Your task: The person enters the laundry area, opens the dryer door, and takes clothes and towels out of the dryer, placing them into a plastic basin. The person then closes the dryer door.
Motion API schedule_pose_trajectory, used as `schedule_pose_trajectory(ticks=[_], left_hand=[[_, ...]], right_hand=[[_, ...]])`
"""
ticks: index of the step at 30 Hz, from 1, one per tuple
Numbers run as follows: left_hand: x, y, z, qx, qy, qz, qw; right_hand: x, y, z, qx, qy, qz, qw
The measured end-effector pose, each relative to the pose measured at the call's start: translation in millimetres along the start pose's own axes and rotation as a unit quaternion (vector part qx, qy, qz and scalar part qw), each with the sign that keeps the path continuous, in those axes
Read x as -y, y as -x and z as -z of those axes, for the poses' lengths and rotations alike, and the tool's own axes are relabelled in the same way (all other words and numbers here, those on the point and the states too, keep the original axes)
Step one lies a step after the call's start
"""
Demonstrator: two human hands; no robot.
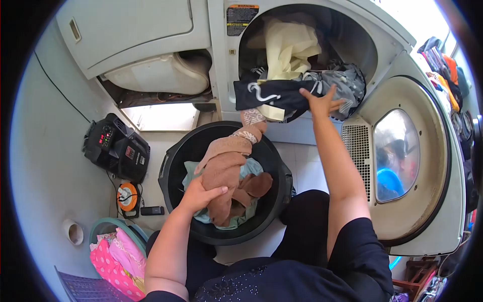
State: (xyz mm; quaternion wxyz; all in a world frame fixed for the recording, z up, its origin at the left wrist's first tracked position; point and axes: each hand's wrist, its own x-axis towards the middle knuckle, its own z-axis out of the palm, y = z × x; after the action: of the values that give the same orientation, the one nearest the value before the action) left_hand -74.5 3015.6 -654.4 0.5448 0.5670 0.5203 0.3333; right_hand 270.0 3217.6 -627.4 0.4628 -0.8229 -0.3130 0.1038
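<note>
My left hand (pixel 195 194) is closed around a long, twisted brown towel (pixel 221 168), thumb across its front. The towel hangs into a black tub (pixel 173 201), over pale blue-green cloth (pixel 251 166), and its upper end reaches up to the dryer opening. At the lower rim of that opening, my right hand (pixel 322 103) lies with fingers spread against the laundry. Beneath and beside it are a black garment (pixel 282 95) with a white mark and a grey dotted cloth (pixel 347 83). A cream cloth (pixel 289 48) spills from farther inside the dryer drum (pixel 352 38).
The round dryer door (pixel 437 166) stands swung out at the right. On the left are a black speaker (pixel 118 148), an orange cord reel (pixel 127 196) and a teal basin (pixel 95 231) with pink clothes (pixel 118 261). Hanging clothes (pixel 443 65) line the far right.
</note>
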Motion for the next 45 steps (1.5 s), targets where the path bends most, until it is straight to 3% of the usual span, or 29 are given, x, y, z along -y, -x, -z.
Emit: schedule_pose_trajectory(ticks=[3,6,8,11,13,14,16,17,19,20,21,22,23,24,25,26,27,29,30,32,35,37,38,42,43,45], left_hand=[[5,-2,8,-0.017,0.031,-0.034,0.999],[2,-4,17,-0.159,0.264,-0.120,0.944],[0,-6,27,-0.199,0.315,-0.136,0.918],[5,-13,40,-0.247,0.341,-0.080,0.903],[13,-17,41,-0.244,0.290,-0.044,0.924],[15,-19,41,-0.242,0.264,-0.024,0.933],[19,-26,39,-0.242,0.239,-0.002,0.941],[20,-29,36,-0.218,0.230,0.005,0.948],[19,-32,35,-0.173,0.207,0.021,0.963],[20,-30,35,-0.153,0.198,0.031,0.968],[23,-28,34,-0.157,0.201,0.036,0.966],[25,-27,34,-0.129,0.207,0.041,0.969],[25,-28,34,-0.100,0.212,0.045,0.971],[25,-28,35,-0.071,0.216,0.046,0.973],[24,-27,36,-0.044,0.219,0.048,0.974],[22,-25,37,-0.048,0.218,0.050,0.973],[19,-22,38,-0.025,0.227,0.042,0.973],[12,-14,39,0.027,0.246,0.028,0.969],[10,-10,40,0.053,0.256,0.019,0.965],[9,-8,45,0.005,0.213,0.000,0.977],[17,-5,49,-0.122,0.077,-0.042,0.989],[17,-4,49,-0.137,0.097,-0.054,0.984],[16,-4,49,-0.151,0.114,-0.068,0.980],[11,0,54,-0.165,0.197,-0.104,0.961],[10,3,56,-0.147,0.246,-0.109,0.952],[6,12,61,-0.111,0.338,-0.116,0.927]], right_hand=[[-20,-64,-6,-0.093,0.047,-0.005,0.995],[-26,-103,1,-0.088,-0.012,0.032,0.996],[-34,-131,2,0.034,0.063,0.041,0.997],[-53,-185,3,0.221,0.173,0.054,0.958],[-51,-225,-7,0.345,0.246,0.064,0.903],[-35,-209,-8,0.348,0.248,0.068,0.902],[50,-245,-21,0.154,0.043,0.099,0.982],[82,-264,-19,0.052,-0.064,0.110,0.991],[118,-247,-18,-0.152,-0.275,0.115,0.942],[136,-219,-11,-0.108,-0.267,0.091,0.953],[146,-176,-12,-0.064,-0.346,0.118,0.929],[149,-146,-30,-0.081,-0.299,0.166,0.936],[132,-133,-44,0.013,-0.182,0.335,0.924],[113,-107,-79,0.053,-0.173,0.373,0.910],[95,-65,-99,0.128,-0.190,0.507,0.831],[57,-41,-132,0.062,-0.018,0.603,0.795],[37,-5,-124,0.230,0.175,0.540,0.791],[-5,6,-149,0.246,0.279,0.468,0.801],[-9,6,-147,0.235,0.268,0.469,0.808],[-3,-9,-150,0.228,0.144,0.431,0.861],[73,4,-87,0.250,-0.103,0.322,0.907],[114,14,-44,0.204,-0.230,0.373,0.875],[133,26,-16,0.201,-0.229,0.375,0.875],[174,109,77,0.323,-0.442,0.323,0.772],[172,128,89,0.325,-0.444,0.326,0.769],[166,158,105,0.521,-0.304,0.270,0.750]])
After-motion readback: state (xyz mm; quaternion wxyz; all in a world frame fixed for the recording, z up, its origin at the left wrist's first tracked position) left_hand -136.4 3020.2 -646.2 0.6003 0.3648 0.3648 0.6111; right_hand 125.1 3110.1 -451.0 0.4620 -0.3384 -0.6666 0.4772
